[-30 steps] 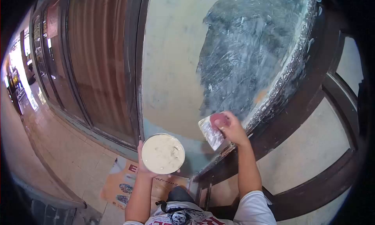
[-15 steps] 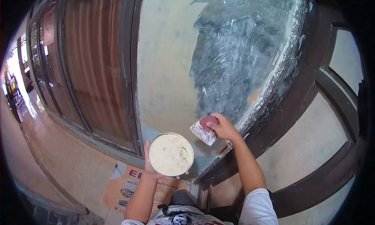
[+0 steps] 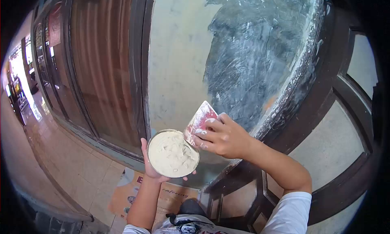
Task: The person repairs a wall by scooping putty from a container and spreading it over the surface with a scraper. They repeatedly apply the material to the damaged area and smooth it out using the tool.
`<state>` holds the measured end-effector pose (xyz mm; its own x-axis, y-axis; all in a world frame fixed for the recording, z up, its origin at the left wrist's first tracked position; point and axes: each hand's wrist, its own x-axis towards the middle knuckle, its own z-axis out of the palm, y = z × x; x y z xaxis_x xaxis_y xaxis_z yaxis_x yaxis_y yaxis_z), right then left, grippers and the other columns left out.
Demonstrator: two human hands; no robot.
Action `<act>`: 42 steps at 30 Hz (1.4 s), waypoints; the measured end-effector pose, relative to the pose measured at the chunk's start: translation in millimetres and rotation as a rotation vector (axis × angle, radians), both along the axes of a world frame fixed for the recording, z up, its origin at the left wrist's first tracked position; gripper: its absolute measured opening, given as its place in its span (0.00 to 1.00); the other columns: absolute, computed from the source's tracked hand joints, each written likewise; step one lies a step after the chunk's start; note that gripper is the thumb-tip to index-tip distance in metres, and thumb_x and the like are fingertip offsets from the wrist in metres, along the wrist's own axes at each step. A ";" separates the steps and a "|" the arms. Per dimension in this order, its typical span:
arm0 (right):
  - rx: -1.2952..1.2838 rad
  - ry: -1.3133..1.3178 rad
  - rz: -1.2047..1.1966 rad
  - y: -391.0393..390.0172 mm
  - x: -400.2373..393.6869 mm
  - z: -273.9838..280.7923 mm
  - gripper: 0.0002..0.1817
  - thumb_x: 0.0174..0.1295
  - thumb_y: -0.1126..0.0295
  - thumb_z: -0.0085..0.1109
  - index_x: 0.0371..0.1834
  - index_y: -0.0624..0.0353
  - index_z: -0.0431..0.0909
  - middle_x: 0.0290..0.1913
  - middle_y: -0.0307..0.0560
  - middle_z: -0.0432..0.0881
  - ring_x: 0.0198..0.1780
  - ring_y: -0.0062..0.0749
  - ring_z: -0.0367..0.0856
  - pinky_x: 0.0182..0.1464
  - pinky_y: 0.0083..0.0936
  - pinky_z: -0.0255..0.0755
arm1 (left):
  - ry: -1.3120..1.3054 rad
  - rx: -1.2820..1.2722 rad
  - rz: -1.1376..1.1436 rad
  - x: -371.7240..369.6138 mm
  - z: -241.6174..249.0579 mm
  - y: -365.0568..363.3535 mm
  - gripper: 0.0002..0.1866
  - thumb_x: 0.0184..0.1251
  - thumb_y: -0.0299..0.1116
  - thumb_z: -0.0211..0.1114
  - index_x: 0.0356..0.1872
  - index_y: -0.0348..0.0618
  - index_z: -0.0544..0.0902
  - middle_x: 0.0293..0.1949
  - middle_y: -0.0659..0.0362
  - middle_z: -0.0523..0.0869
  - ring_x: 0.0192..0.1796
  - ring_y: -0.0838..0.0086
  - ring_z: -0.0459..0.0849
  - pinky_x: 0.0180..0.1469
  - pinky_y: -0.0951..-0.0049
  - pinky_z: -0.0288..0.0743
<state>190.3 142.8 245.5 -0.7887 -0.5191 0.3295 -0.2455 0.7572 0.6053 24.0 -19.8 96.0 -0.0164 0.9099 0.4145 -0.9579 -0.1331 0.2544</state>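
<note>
A round container of cream-coloured paste (image 3: pixel 172 155) rests on my left hand (image 3: pixel 151 165), whose fingers wrap under and around it. My right hand (image 3: pixel 221 136) grips a red scraper (image 3: pixel 201 119) smeared with white paste; its lower edge is at the container's right rim. White smears mark the fingers of my right hand. Behind both hands stands a wall panel (image 3: pixel 176 71), pale cream on the left and patchy grey-blue (image 3: pixel 248 63) on the right.
A dark-framed window with a brown curtain (image 3: pixel 101 63) is on the left. Dark wooden framing with pale panels (image 3: pixel 329 140) curves along the right. Below lie a printed orange banner (image 3: pixel 174 199) and floor tiles (image 3: pixel 85 169).
My right hand has turned the scraper and brought it down-left to the container's rim. The container has shifted slightly left and up. The whole view has moved a little.
</note>
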 end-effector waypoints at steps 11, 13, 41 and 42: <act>0.082 -0.023 -0.025 -3.6 0.9 3.4 0.18 0.60 0.65 0.57 0.54 0.51 0.83 0.50 0.32 0.85 0.51 0.30 0.79 0.48 0.34 0.68 | 0.025 0.140 -0.076 -10.2 -1.3 -0.9 0.60 0.58 0.87 0.43 0.80 0.50 0.58 0.75 0.36 0.65 0.59 0.17 0.75 0.40 0.22 0.81; 0.086 -0.058 -0.003 -2.8 2.1 5.8 0.19 0.60 0.65 0.57 0.54 0.51 0.83 0.51 0.33 0.86 0.52 0.31 0.79 0.48 0.34 0.69 | -0.044 0.118 -0.078 -7.4 0.4 -2.7 0.59 0.59 0.86 0.43 0.80 0.50 0.59 0.76 0.37 0.65 0.60 0.18 0.75 0.39 0.20 0.80; -0.091 0.130 0.005 5.7 14.0 3.7 0.17 0.56 0.65 0.59 0.49 0.51 0.87 0.42 0.35 0.83 0.47 0.33 0.79 0.43 0.35 0.70 | -0.402 -0.131 -0.245 8.2 -26.0 1.8 0.58 0.55 0.87 0.46 0.81 0.59 0.58 0.77 0.39 0.62 0.61 0.12 0.70 0.41 0.17 0.77; -0.147 0.159 -0.050 10.8 16.4 6.2 0.19 0.53 0.68 0.62 0.50 0.50 0.87 0.42 0.34 0.84 0.46 0.35 0.79 0.42 0.36 0.71 | -0.263 -0.005 -0.292 4.6 -33.9 5.9 0.59 0.54 0.87 0.46 0.81 0.59 0.57 0.77 0.38 0.62 0.61 0.11 0.69 0.42 0.17 0.77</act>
<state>206.6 153.6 251.7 -0.7446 -0.4177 0.5207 -0.1157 0.8490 0.5156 28.6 -14.0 62.1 0.1384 0.8940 0.4261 -0.9878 0.1554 -0.0052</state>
